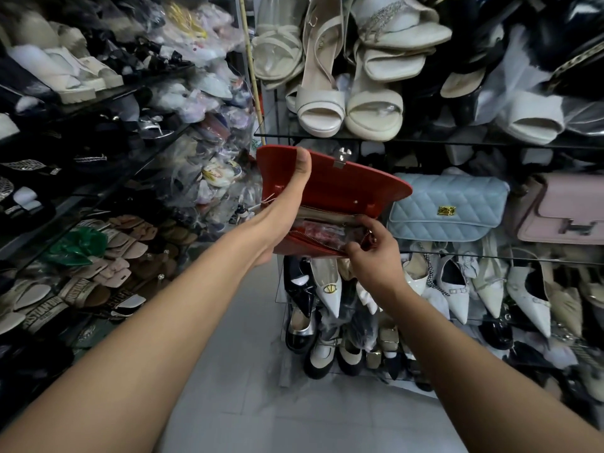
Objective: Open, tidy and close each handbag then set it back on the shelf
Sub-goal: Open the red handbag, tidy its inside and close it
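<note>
Red bag (330, 197) held mid-air in front of the glass shelf (490, 255), flap up. Left hand (287, 204) clamps the flap's left side, thumb on its edge, likely to keep the mouth exposed. Right hand (369, 246) pinches the zip pull (368, 238) at the near right corner; plastic stuffing shows inside. Blue bag (447, 206) and pink bag (568, 214) sit on the shelf, right. Looks like tidying or zipping; close and reshelve pending.

Both bare forearms are reaching forward and upward from the bottom corners, converging toward the middle. The left hand (287, 204) is gripping with its thumb pressed flat on top and fingers hidden beneath. The right hand (372, 246) is curling inward, pinching with thumb and fingertips.
</note>
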